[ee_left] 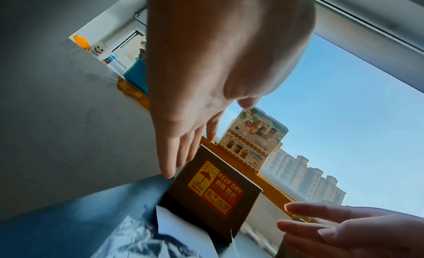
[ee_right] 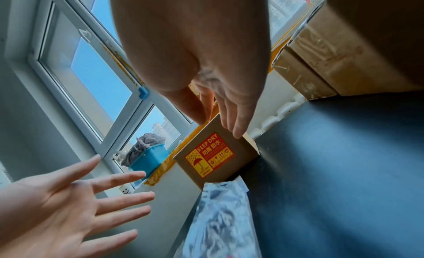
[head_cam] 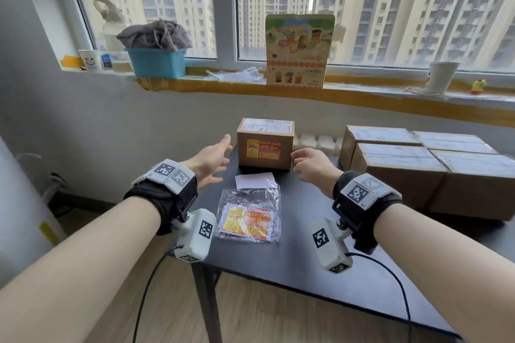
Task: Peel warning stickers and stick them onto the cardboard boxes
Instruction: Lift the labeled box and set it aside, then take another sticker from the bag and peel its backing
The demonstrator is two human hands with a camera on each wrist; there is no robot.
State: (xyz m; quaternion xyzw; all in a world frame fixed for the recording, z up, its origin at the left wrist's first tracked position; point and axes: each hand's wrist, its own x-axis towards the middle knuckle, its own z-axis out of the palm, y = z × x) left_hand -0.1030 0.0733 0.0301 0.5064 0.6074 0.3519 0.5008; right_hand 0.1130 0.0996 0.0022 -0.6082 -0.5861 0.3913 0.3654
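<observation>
Both forearms reach forward from the bottom of the head view, each wrist strapped with a black band carrying white marker blocks. Between them, on the dark desk point(head_cam: 306, 273), lies a clear plastic bag of stickers point(head_cam: 249, 220) with red and yellow "KEEP DRY" sheets inside, and just beyond it a blank white backing paper point(head_cam: 255, 180). Past that stands the small cardboard box point(head_cam: 264, 145), upright at the desk's far edge, with a "KEEP DRY" warning sticker point(head_cam: 263, 150) already on its near face. The left hand point(head_cam: 211, 160) hovers to the left of the box, fingers point(ee_right: 114, 178) spread and straight, holding nothing. The right hand point(head_cam: 309, 166) is at the box's lower right corner, fingers point(ee_right: 238, 120) loosely extended at the corner edge; whether they touch it I cannot tell. To the right, a stack of larger taped cartons point(head_cam: 418, 164) crowds the desk's far right side. Behind everything runs a windowsill point(head_cam: 362, 89) edged in yellow tape, holding a blue basket point(head_cam: 156, 62) of grey cloth, paper cups and a colourful cartoon display box point(head_cam: 299, 50). High-rise blocks fill the window, and wood flooring shows below the desk.
</observation>
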